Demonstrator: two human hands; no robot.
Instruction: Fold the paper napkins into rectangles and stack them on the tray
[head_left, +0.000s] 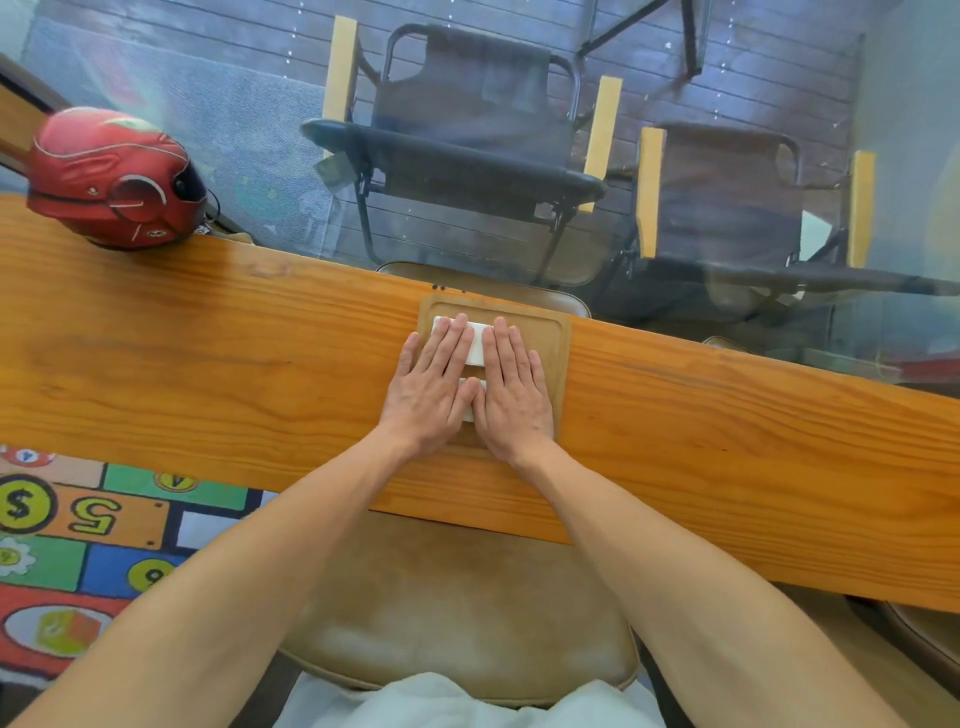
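A wooden tray (558, 332) lies on the long wooden table (208, 374). White folded paper napkins (475, 345) lie on the tray, mostly hidden under my hands. My left hand (434, 387) lies flat on the napkins with straight fingers. Beside it, my right hand (514, 389) presses flat on them too, and the two thumbs touch in the middle. Only a strip of white shows between and beyond the fingers.
A red helmet (111, 176) sits at the table's far left edge. Behind glass stand two dark folding chairs (467, 135). A brown padded seat (457, 608) is under me, and a colourful play mat (78, 535) covers the floor at left.
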